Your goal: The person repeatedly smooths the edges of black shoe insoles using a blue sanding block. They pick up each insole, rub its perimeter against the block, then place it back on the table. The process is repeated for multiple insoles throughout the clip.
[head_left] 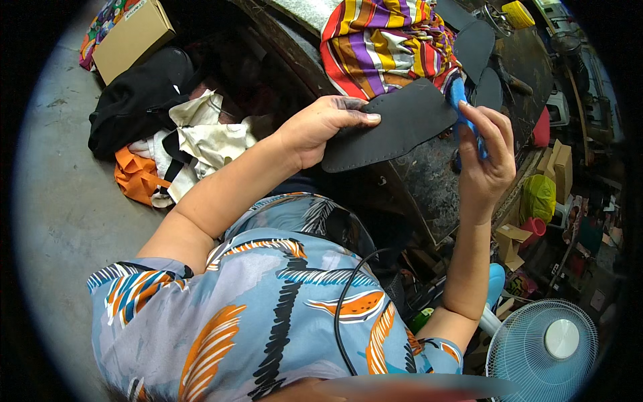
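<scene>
My left hand point(328, 127) grips one end of a flat black shoe sole point(402, 127), its thumb on top. Small marks like stitches or holes run along the sole's edge. My right hand point(489, 147) is at the sole's other end, its fingers curled on a bright blue object point(458, 94) that looks like a handle; the rest of it is partly hidden by the fingers and sole. Behind the sole lies a bunched cloth point(382, 47) striped in red, yellow, purple and white. More dark sole-shaped pieces point(475, 50) rest on the workbench beside it.
The dark, worn workbench point(429, 194) has a wooden handle point(516, 84) on it. To my left on the floor are a cardboard box point(134, 40), a black bag point(137, 100), and white and orange cloths point(137, 175). A fan point(542, 342) stands at the lower right, near boxes and clutter.
</scene>
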Demonstrator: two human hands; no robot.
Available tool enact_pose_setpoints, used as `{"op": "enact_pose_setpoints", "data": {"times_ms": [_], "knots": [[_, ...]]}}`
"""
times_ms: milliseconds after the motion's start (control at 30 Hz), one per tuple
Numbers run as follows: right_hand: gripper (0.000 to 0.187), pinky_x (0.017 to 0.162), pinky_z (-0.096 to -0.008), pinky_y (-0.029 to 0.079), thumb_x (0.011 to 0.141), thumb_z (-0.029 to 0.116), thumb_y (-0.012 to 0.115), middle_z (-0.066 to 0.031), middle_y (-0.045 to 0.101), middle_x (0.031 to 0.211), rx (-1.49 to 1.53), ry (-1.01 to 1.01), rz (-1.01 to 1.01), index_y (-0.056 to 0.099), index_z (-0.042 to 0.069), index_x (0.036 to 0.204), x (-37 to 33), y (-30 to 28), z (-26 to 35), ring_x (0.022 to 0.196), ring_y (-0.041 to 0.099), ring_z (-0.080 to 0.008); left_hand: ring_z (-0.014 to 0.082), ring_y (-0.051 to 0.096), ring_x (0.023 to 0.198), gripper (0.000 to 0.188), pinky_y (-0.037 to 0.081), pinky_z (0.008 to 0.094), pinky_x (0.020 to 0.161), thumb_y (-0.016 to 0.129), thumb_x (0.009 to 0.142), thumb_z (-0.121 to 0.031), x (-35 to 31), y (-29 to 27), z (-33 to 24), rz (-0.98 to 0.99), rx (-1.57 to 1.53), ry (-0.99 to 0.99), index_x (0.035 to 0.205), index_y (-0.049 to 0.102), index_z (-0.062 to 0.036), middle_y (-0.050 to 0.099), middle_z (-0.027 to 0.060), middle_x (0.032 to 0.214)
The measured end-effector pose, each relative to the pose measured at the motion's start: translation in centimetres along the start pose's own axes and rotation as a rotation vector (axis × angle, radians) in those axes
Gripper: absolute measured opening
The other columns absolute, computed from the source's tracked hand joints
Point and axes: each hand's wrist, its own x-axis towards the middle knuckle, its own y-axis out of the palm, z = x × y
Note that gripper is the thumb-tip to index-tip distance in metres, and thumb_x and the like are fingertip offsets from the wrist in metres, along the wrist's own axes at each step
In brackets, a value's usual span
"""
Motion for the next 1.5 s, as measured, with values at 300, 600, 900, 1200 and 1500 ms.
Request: {"op": "enact_pose_setpoints", "data": {"times_ms": [300, 600, 900, 1200, 1500], "knots": [[0.034, 0.080, -0.0292, 0.046, 0.073, -0.009, 0.063, -0.0083, 0.061, 0.099, 0.087, -0.064, 0.023, 0.070, 0.005, 0.103, -1.4, -1.2, 1.7, 0.093, 0.058, -0.0172, 0.0131, 0.066, 0.075, 0.018, 0.055, 0.0245, 0.069, 0.070, 0.081, -0.009, -0.5, 0.5, -0.4, -0.016, 0.008, 0.058, 0.095, 0.065, 0.0014, 0.068, 0.0072, 0.085], [0.029, 0.087, -0.0287, 0.044, 0.079, -0.006, 0.060, -0.0097, 0.061, 0.102, 0.269, 0.061, 0.063, 0.068, 0.002, 0.106, -1.3, -1.2, 1.6, 0.099, 0.057, -0.0175, 0.0091, 0.062, 0.075, 0.023, 0.051, 0.0219, 0.073, 0.072, 0.080, -0.011, -1.5, 0.3, -0.6, 0.002, 0.202, 0.219, 0.097, 0.065, 0.0030, 0.067, 0.0051, 0.085], [0.023, 0.085, -0.0240, 0.041, 0.078, -0.004, 0.051, -0.0063, 0.061, 0.096, 0.610, 0.426, 0.184, 0.067, -0.004, 0.094, 0.1, -1.7, 0.3, 0.092, 0.056, -0.0126, 0.0048, 0.059, 0.078, 0.018, 0.046, 0.0194, 0.074, 0.072, 0.081, -0.011, -2.4, 0.8, -1.5, 0.074, 0.505, 0.332, 0.094, 0.067, 0.0006, 0.065, 0.0006, 0.085], [0.023, 0.075, -0.0250, 0.041, 0.069, 0.005, 0.053, -0.0107, 0.060, 0.087, 0.724, 0.468, 0.422, 0.067, -0.004, 0.084, -2.0, -4.3, -0.7, 0.084, 0.055, -0.0159, 0.0078, 0.063, 0.078, 0.019, 0.050, 0.0219, 0.075, 0.070, 0.082, -0.011, -1.9, -0.3, -1.9, 0.085, 0.501, 0.370, 0.096, 0.066, 0.0009, 0.067, 0.0034, 0.087], [0.024, 0.077, -0.0264, 0.044, 0.078, -0.006, 0.046, -0.0076, 0.061, 0.091, 0.403, 0.184, 0.560, 0.067, -0.003, 0.089, 3.1, -2.9, -1.0, 0.086, 0.057, -0.0161, 0.0079, 0.060, 0.084, 0.027, 0.048, 0.0238, 0.078, 0.072, 0.080, -0.008, -2.2, 0.8, -3.2, 0.316, 1.097, 0.561, 0.102, 0.063, 0.0059, 0.067, 0.0078, 0.088]]}}
